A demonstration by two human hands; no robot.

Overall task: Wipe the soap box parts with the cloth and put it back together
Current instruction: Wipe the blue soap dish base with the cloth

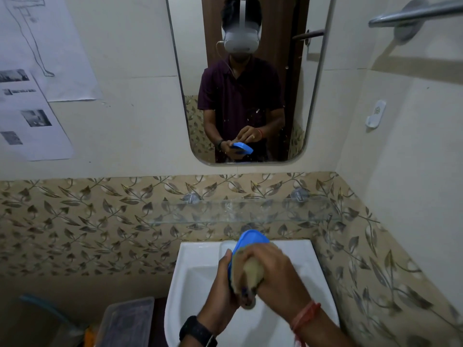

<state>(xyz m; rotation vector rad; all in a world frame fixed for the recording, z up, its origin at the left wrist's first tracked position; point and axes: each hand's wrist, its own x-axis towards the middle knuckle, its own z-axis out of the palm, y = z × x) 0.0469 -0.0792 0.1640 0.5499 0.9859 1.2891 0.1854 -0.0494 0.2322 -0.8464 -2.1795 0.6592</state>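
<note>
While the left hand [223, 284] is gripping 1 blue soap box part [251, 237] by its left edge, thumb and fingers curled round the rim, the part is standing tilted above the white sink [190, 261], its rounded far end pointing toward the wall. Whether this piece is the lid or the base cannot be told, and its inner face is lying hidden. The right hand [278, 274] is clenching a bunched yellowish cloth [253, 270] and pressing it against the part's near side, so cloth and plastic are touching between the 2 hands. A black watch [198, 330] is sitting on the left wrist and a reddish thread band [305, 315] on the right. Just behind the sink, a glass shelf [240, 211] is running along the leaf-patterned tiles. Down at the left, beside the sink, a clear plastic container [127, 319] is sitting with its lid on; something dark is showing through, too blurred to name. Above, a mirror [318, 71] is reflecting the person holding the blue part with both hands. Printed papers [32, 108] are hanging on the left wall, while a metal towel bar [416, 12] and a small white hook [375, 113] are sitting on the right wall.
</note>
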